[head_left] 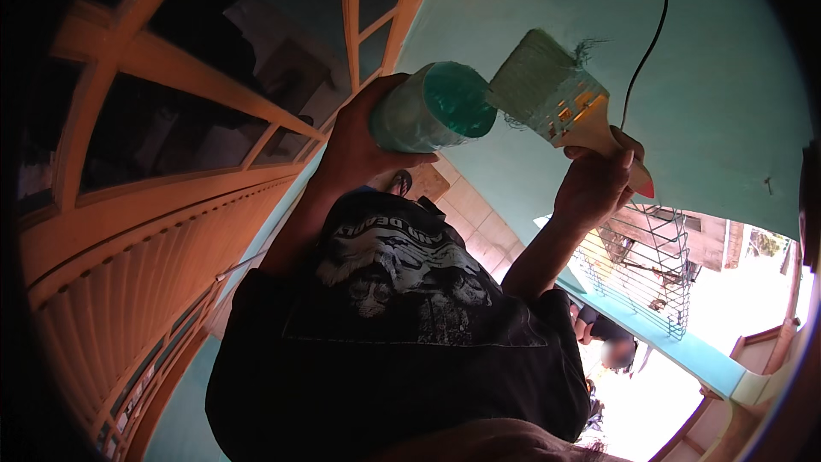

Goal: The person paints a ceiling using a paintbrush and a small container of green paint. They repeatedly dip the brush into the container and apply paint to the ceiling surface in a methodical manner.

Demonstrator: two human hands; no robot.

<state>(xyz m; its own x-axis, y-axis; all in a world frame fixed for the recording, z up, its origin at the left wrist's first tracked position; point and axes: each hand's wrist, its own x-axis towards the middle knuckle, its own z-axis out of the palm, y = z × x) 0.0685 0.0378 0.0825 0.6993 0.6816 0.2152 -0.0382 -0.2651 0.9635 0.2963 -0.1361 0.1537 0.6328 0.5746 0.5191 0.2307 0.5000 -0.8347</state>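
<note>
My left hand (352, 139) is wrapped around a translucent cylindrical paint container (400, 116), tilted so that its mouth faces right. Wet-looking green paint (462, 101) shows inside it. In my right hand (599, 181) is a wide paintbrush (547, 85), gripped by its pale handle with a red tip. Its bristles are coated in greyish green, with stray hairs sticking out, and paint smears cover most of the ferrule. The bristle end appears right beside the container's rim; whether they touch I cannot tell.
A teal wall (718, 94) rises ahead, with a dark cable (657, 34) hanging down it. Orange-framed dark window panes (171, 133) stand at the left. A metal grille (650, 265) fills an opening at the right. Another person (603, 334) is farther off at the lower right.
</note>
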